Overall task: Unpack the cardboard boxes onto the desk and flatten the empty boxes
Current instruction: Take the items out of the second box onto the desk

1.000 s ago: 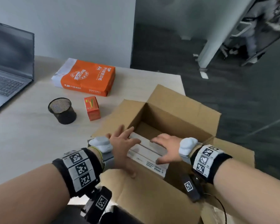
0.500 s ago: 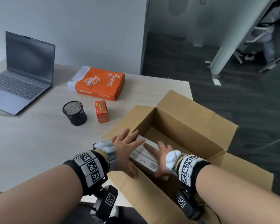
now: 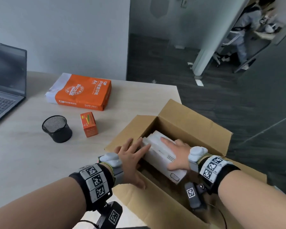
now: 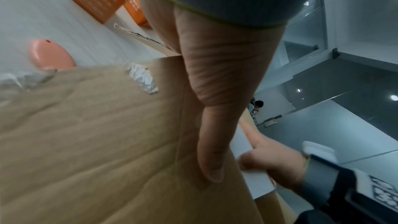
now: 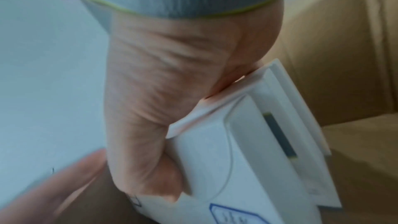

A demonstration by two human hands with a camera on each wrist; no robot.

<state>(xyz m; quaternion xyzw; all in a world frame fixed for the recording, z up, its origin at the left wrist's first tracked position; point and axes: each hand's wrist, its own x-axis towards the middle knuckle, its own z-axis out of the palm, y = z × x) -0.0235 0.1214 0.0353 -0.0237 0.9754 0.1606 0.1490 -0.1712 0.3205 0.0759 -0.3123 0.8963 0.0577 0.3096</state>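
The right hand (image 3: 177,156) lies on top of a stack of flat white rectangular packages (image 3: 162,154), its fingers (image 3: 166,140) stretched forward along the top face and its thumb pressed against the near end; the right wrist view shows that thumb (image 5: 148,151) clamped on the white end face, so the hand grips the stack between palm and thumb. The left hand (image 3: 130,158) presses against the stack's left side with straight, spread fingers (image 3: 143,149), released rather than clenched, while its thumb (image 4: 212,151) lies flat on the cardboard flap beside it. The stack sits inside an open brown cardboard box (image 3: 196,129), its near end tilted up towards the rim. All four flaps are folded outward. The box stands at the right end of a pale wood-grain counter (image 3: 23,154).

Seen from the box, a small upright orange carton (image 3: 89,124) stands at about ten o'clock, a black wire-mesh pen cup (image 3: 56,128) further along at nine o'clock, and an orange-and-white ream of A4 paper (image 3: 80,91) lies flat at about eleven o'clock. A grey open laptop (image 3: 5,86) sits at the far left edge. Both wrists carry black bands with square printed markers.
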